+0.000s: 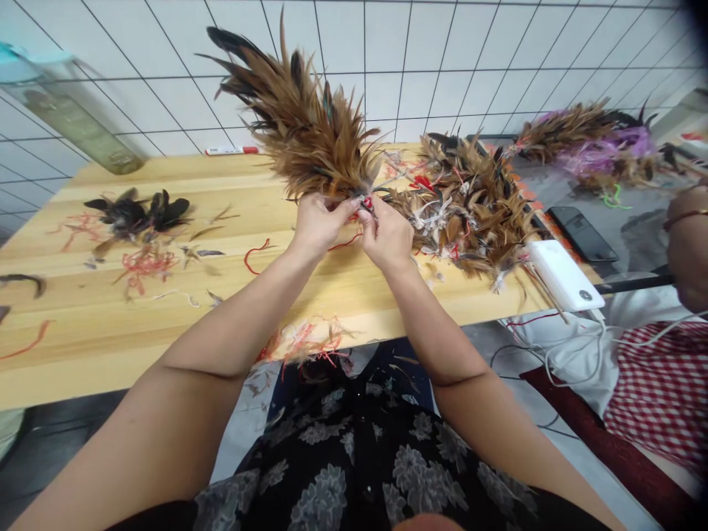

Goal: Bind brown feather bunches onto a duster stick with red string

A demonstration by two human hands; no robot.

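Note:
A brown and black feather duster [315, 133] leans up to the left over the table, its bound end between my hands. My left hand [321, 221] is closed, thumb and fingers gripping the base of the feathers. Just beside it, my right hand [387, 232] pinches the same bound end, where a bit of red string [367, 200] shows at the fingertips. Below my hands a loose red cord [346, 243] runs across the wood. Close to my right hand lies a pile of tied brown feathers [481, 206].
Black feathers [138, 214] and red string scraps [147, 265] lie on the wooden table [110, 332] at left, near a tilted bottle [82, 125]. A marker [232, 150] rests by the tiled wall. At right are a power bank [567, 276], a phone [583, 232] and another person's arm [689, 243].

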